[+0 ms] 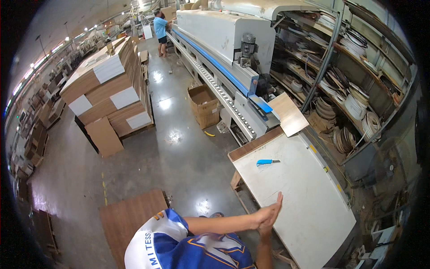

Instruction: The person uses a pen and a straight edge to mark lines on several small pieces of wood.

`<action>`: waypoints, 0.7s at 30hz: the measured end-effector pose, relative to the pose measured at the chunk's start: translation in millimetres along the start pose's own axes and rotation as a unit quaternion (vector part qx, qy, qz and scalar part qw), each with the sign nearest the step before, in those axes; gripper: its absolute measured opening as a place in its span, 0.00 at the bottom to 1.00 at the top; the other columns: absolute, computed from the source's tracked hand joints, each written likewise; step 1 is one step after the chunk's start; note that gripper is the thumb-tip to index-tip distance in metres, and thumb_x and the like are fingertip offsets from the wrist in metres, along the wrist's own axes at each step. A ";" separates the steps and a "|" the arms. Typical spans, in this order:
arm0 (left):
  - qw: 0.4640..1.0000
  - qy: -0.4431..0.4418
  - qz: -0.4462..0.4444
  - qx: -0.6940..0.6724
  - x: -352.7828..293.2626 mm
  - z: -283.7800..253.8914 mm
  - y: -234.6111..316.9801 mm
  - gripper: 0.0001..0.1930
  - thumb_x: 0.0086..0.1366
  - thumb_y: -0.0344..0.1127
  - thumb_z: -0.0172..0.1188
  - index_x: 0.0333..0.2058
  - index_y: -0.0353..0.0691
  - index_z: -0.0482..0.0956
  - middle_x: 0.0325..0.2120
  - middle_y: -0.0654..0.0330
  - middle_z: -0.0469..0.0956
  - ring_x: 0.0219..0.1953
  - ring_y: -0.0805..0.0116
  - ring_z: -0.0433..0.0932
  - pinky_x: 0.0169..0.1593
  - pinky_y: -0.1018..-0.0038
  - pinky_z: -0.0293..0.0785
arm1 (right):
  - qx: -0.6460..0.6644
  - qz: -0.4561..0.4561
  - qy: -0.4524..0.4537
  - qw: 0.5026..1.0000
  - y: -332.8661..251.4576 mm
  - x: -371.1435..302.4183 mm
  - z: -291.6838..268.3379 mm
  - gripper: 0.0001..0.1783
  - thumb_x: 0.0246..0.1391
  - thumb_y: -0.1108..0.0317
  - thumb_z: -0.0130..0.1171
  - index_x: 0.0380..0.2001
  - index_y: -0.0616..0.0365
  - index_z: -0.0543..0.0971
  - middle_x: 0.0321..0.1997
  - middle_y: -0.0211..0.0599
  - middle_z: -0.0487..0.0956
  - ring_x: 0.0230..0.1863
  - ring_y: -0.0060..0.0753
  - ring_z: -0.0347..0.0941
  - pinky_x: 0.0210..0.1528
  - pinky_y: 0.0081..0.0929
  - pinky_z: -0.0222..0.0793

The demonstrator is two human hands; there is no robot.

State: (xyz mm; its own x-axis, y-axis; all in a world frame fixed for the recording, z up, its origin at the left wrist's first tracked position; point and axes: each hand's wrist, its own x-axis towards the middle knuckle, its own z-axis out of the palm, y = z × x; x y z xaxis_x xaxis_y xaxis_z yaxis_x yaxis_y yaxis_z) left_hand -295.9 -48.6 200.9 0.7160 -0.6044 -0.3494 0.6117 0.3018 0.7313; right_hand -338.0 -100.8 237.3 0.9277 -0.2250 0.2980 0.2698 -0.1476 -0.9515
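My two hands are together above the near left side of a white-topped table. My left hand (264,215) comes across from the left and lies against my right hand (277,207), with straight fingers pointing up and away. They overlap, so part of each palm and some fingers are hidden. Nothing shows held in either hand. Beyond them, a knife with a blue handle (264,162) and a short dark blade lies on the white tabletop (309,188), touched by neither hand.
A long grey machine (215,36) with a blue rail runs away from the table's far end. A wood-grain board (289,114) rests at that corner. An open cardboard box (204,110), stacked panels (112,85) and a brown board (130,215) stand left; coil-filled shelves (331,76) right. A person (160,31) stands far off.
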 end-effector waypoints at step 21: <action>0.996 0.060 -0.031 0.055 4.3 -38.6 17.7 0.40 0.77 0.61 0.46 0.70 0.28 0.57 0.55 0.55 0.79 0.52 0.55 0.78 0.58 0.64 0.73 | -0.093 -0.071 -0.001 0.993 -54.4 12.3 1.8 0.57 0.64 0.22 0.28 0.78 0.60 0.44 0.83 0.54 0.42 0.83 0.49 0.33 0.81 0.46 0.25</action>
State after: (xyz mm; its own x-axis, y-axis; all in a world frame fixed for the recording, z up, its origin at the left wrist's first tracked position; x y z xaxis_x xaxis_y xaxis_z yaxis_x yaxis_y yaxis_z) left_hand -269.0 -17.4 189.7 0.7174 -0.5254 -0.4575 0.6193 0.1799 0.7643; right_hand -340.8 -93.8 292.5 0.8845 -0.1878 0.4271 0.3451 -0.3528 -0.8698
